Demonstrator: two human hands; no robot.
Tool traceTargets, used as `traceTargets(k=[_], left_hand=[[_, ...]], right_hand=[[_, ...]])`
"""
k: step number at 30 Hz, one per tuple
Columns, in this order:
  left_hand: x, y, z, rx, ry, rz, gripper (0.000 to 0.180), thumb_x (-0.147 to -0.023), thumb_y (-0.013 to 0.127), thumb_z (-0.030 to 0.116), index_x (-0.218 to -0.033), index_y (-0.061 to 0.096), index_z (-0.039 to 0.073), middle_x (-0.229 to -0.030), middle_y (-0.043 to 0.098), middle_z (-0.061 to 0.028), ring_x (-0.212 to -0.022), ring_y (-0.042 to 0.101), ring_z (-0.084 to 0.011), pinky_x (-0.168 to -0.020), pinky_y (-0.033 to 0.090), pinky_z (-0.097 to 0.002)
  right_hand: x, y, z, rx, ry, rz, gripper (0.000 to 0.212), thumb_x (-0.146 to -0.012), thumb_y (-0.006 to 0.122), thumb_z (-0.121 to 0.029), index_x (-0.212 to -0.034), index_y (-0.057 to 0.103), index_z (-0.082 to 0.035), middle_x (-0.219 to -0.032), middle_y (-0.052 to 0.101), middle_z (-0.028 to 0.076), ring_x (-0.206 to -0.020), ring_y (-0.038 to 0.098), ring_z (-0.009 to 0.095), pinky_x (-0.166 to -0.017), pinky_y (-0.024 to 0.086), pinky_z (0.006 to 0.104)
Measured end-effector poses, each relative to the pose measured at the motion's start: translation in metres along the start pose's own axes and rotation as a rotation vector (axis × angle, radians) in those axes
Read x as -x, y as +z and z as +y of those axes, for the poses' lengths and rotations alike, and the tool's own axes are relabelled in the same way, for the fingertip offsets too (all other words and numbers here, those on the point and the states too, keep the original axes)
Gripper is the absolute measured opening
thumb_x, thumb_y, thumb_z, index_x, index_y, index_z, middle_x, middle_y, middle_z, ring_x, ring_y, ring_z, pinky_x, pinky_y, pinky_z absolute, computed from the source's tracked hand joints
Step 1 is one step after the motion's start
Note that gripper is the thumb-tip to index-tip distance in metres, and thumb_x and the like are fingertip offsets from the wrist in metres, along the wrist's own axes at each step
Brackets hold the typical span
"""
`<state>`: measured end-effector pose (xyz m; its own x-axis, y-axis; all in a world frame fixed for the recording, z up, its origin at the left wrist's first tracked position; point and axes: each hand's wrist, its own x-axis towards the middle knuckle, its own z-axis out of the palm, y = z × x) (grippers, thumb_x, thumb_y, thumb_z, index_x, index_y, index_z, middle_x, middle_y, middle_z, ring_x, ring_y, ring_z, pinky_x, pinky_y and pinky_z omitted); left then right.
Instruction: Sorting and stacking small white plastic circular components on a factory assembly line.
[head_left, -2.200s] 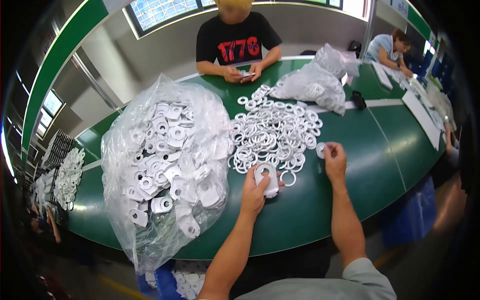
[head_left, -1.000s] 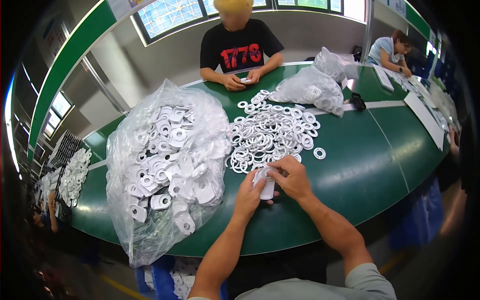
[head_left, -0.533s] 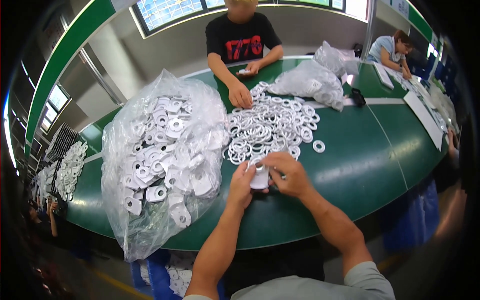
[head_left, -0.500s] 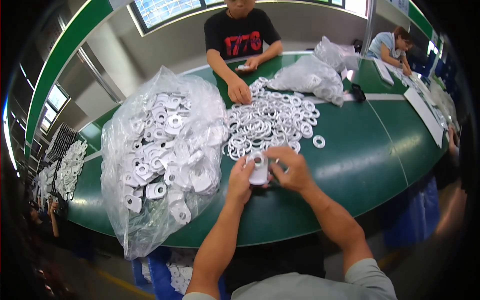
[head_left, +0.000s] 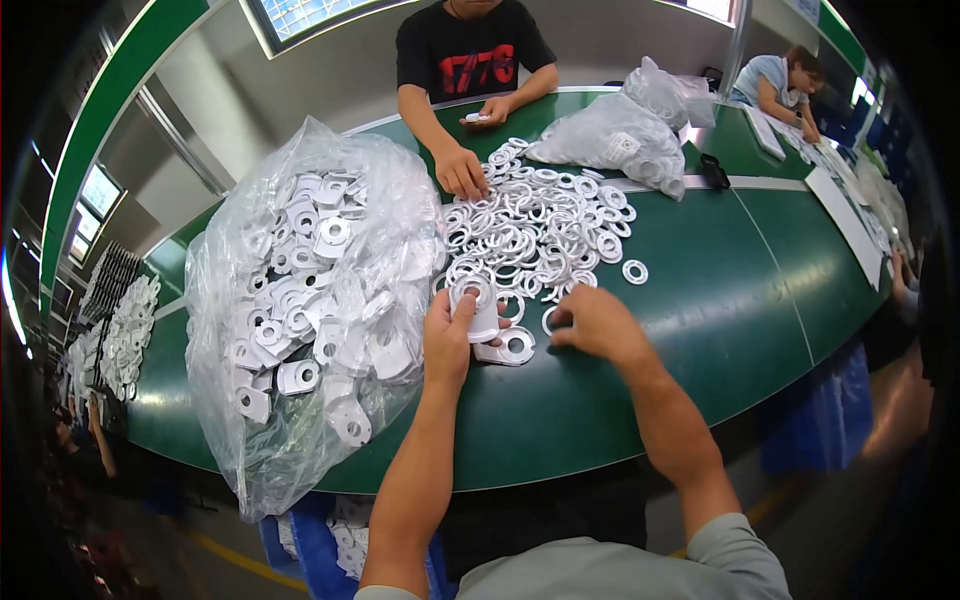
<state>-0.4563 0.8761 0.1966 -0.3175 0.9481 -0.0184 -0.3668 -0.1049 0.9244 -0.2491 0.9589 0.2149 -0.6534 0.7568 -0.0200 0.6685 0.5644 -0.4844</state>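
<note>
My left hand [head_left: 447, 338] is closed around a white plastic part [head_left: 485, 318] with a round hole at one end, my thumb lying near the hole. A second white holed part [head_left: 513, 346] lies on the table just right of that hand. My right hand [head_left: 603, 323] is closed, its fingertips at the edge of a white ring [head_left: 548, 320] by the near side of the ring pile. Those fingers partly cover the ring. Beyond both hands spreads the heap of loose white rings [head_left: 525, 230].
A large clear plastic bag [head_left: 225, 300] of white holed parts fills the left of the green table [head_left: 700, 290]. Across the table, a person's hand [head_left: 461, 172] reaches into the rings. Clear bags [head_left: 600, 142] and a small black object [head_left: 714, 171] lie at the back right.
My hands have moved apart; the left carries the white part leftward, the right has dropped to a ring near the pile. The second holed part now shows on the table.
</note>
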Motion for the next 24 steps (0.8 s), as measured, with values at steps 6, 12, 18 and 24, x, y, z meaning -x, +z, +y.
traceTargets(k=[6, 12, 18, 24], left_hand=[[0.004, 0.002, -0.001, 0.101, -0.104, -0.129, 0.025, -0.099, 0.048, 0.021, -0.115, 0.045, 0.001, -0.097, 0.064, -0.0219, -0.075, 0.069, -0.0273, -0.049, 0.055, -0.0281], [0.007, 0.007, 0.004, 0.134, -0.14, -0.167, 0.025, -0.099, 0.048, 0.019, -0.115, 0.046, 0.001, -0.103, 0.063, -0.0172, -0.075, 0.069, -0.0262, -0.048, 0.055, -0.0291], [0.011, 0.015, -0.001, 0.124, -0.117, -0.203, 0.027, -0.097, 0.053, 0.021, -0.113, 0.049, 0.0, -0.094, 0.063, -0.0124, -0.071, 0.068, -0.0221, -0.049, 0.054, -0.0288], [0.007, 0.005, -0.006, 0.2, -0.094, -0.192, 0.028, -0.098, 0.052, 0.023, -0.116, 0.048, 0.002, -0.094, 0.063, -0.0139, -0.07, 0.068, -0.0215, -0.048, 0.054, -0.0272]], right_hand=[[0.006, 0.015, -0.015, 0.021, 0.031, 0.128, 0.015, -0.072, 0.074, -0.012, -0.084, 0.066, -0.005, -0.095, 0.06, 0.013, -0.092, 0.059, 0.029, -0.079, 0.048, 0.0382], [0.01, 0.01, -0.023, -0.097, -0.266, 0.414, 0.016, -0.071, 0.073, -0.004, -0.082, 0.061, -0.003, -0.117, 0.053, 0.017, -0.099, 0.058, 0.032, -0.083, 0.048, 0.0397], [0.009, 0.021, -0.028, -0.223, -0.286, 0.302, 0.017, -0.076, 0.07, -0.001, -0.09, 0.061, -0.001, -0.122, 0.054, 0.018, -0.092, 0.063, 0.03, -0.076, 0.052, 0.035], [0.009, 0.007, -0.029, -0.94, -0.06, 0.305, 0.012, -0.089, 0.062, -0.008, -0.098, 0.062, 0.0, -0.089, 0.07, 0.013, -0.067, 0.061, 0.011, -0.061, 0.05, 0.0255]])
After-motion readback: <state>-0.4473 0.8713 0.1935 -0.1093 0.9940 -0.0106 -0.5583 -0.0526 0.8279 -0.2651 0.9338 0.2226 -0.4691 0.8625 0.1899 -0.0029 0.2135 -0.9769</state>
